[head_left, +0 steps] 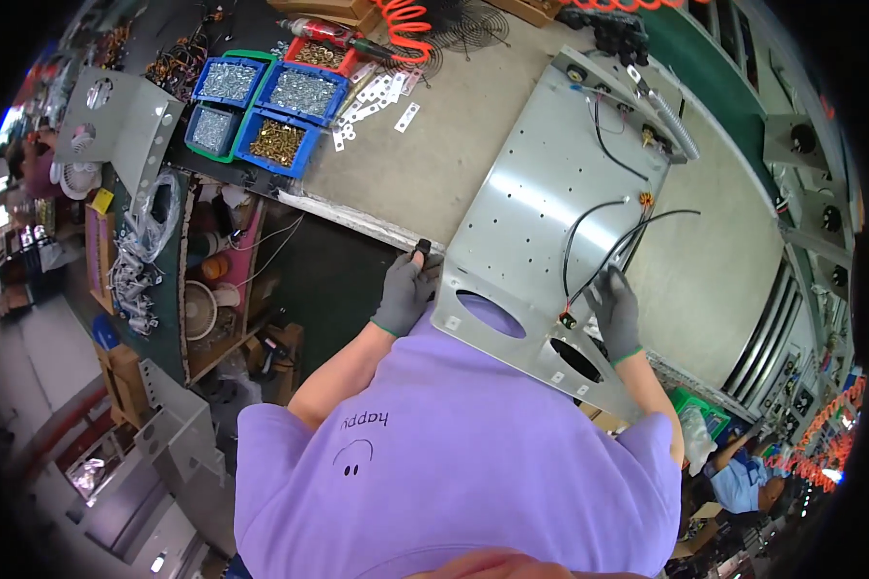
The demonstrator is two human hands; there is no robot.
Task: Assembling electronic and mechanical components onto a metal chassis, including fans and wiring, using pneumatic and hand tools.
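Note:
A large silver sheet-metal panel (526, 183) leans at a slant over the workbench, its near flange with two oval cut-outs against my front. In a grey glove, my left hand (406, 294) is closed beside the panel's near left corner, its thumb and finger pinching a small black part (422, 248) whose exact kind I cannot make out. My right hand (616, 311), gloved alike, is at the panel's right edge with fingers bent at the black wires (603, 259). Those wires run down to a small black component (568, 319) on the flange, by the right oval.
Blue bins (278, 143) of screws and small metal parts stand at the left back, beside a red bin (321, 56). Loose metal plates (381, 95), a red power screwdriver (319, 32) and an orange coiled hose (406, 27) lie nearby. Another person (741, 478) works far right.

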